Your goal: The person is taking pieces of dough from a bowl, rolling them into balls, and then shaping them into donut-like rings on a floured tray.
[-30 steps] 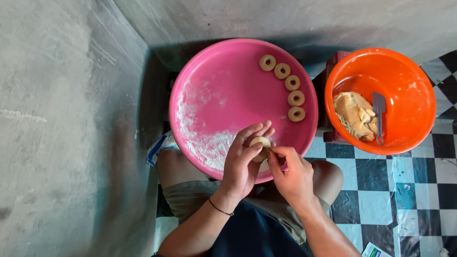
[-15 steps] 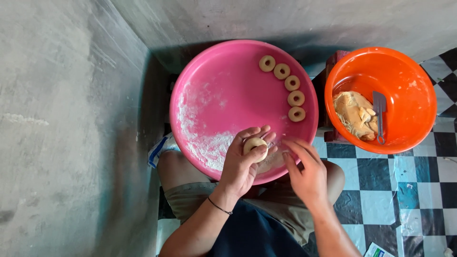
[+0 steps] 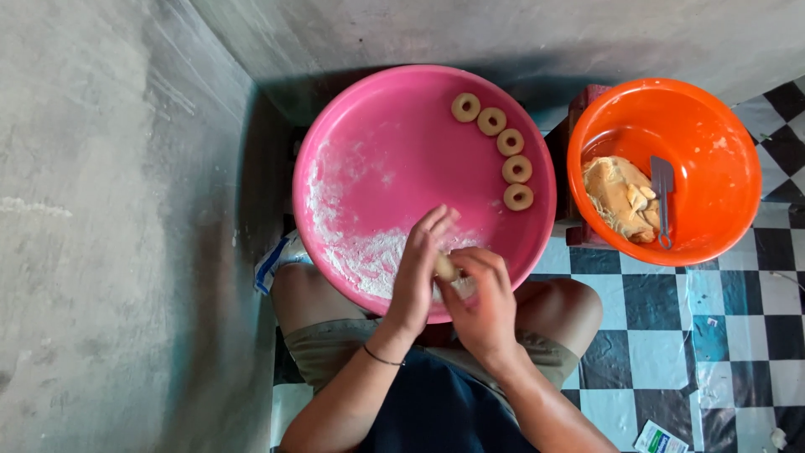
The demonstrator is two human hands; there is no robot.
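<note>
Both the left hand [image 3: 419, 273] and the right hand [image 3: 482, 306] close their fingers round a small dough piece [image 3: 445, 268] over the pink tray's [image 3: 352, 126] floured near edge. Five dough rings [image 3: 509, 142] already line its far right side; a dough lump [image 3: 620, 197] waits in the orange bowl [image 3: 713, 109] beside the tray.

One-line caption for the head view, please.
Both hands, left hand and right hand, press a small dough piece over a floured pink tray holding five dough rings.
</note>
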